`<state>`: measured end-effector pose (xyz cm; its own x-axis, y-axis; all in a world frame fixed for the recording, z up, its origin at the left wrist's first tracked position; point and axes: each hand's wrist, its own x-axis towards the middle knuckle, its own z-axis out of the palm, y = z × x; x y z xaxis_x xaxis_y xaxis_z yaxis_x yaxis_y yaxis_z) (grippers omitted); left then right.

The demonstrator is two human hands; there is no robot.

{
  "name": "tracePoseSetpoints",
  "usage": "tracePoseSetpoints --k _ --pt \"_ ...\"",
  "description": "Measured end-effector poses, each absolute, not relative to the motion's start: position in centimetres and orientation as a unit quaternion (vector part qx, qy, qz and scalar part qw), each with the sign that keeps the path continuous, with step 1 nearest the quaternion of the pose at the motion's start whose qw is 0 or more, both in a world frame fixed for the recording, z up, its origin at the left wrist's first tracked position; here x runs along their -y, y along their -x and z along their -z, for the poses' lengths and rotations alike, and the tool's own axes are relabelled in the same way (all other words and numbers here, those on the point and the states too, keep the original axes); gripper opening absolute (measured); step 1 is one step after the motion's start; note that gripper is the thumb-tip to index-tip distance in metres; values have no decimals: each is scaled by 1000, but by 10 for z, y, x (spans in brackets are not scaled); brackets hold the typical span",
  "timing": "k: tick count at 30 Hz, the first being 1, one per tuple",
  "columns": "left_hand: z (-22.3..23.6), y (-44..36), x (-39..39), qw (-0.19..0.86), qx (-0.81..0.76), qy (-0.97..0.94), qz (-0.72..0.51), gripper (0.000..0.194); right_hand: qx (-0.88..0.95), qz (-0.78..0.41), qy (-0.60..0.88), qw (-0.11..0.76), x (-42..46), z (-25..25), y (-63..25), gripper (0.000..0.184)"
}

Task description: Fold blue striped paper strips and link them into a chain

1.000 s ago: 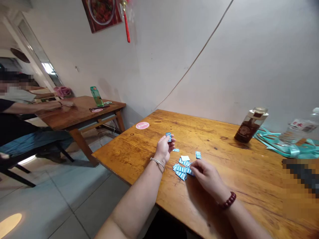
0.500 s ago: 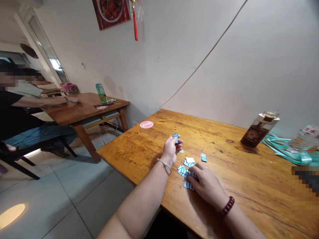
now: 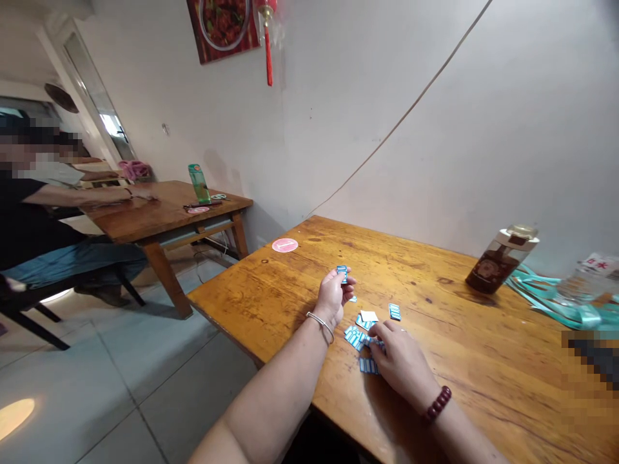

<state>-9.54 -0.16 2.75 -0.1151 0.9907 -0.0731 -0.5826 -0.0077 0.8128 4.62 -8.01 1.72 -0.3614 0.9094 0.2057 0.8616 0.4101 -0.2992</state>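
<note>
In my left hand [image 3: 332, 294], raised over the table, a small blue-and-white card [image 3: 342, 273] is pinched between thumb and fingers; whether it is one or a stack, I cannot tell. My right hand [image 3: 405, 357] rests on a loose pile of similar cards [image 3: 355, 338], its fingers bent and pressed onto cards partly hidden beneath them. One striped card [image 3: 369, 366] sticks out below the right fingers. At the pile's far side lies a plain white card [image 3: 369, 316]. A separate striped card [image 3: 394, 312] is beyond my right hand, and another [image 3: 353, 299] shows just behind my left hand.
The wooden table [image 3: 271, 303] holds a pink round sticker [image 3: 285, 245], a dark-filled drink bottle [image 3: 500, 259], turquoise ribbon [image 3: 536, 299], a clear plastic bottle [image 3: 587, 277] and a blurred dark object [image 3: 594, 361]. At left, a person [image 3: 39, 212] sits by another table [image 3: 145, 212].
My right fingers have spread over the pile, and a striped card now lies apart on its near side. My left hand keeps its card. The view has shifted slightly left.
</note>
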Motion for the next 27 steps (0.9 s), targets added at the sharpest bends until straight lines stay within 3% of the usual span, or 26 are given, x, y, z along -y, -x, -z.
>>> tracePoseSetpoints --k 3,9,15,17,19,22,27 --pt "-27 95 1 596 -370 -278 -656 21 844 -84 510 144 73 -23 -33 16" --pt "-27 97 0 585 -380 -273 -662 19 821 -123 558 1 49 -35 -9 19" --pt "-30 98 1 582 -379 -266 -668 19 821 -154 550 -5 45 -37 -7 13" --pt "-31 99 2 580 -375 -263 -674 20 825 -167 537 56 47 -34 -12 14" --pt "-32 100 2 576 -367 -261 -682 21 806 -205 526 177 49 -28 -18 11" --pt "-31 101 3 573 -368 -260 -685 21 731 -333 499 326 50 -22 -26 6" --pt "-28 98 1 586 -376 -275 -662 19 598 -511 447 425 52 -24 -40 18"
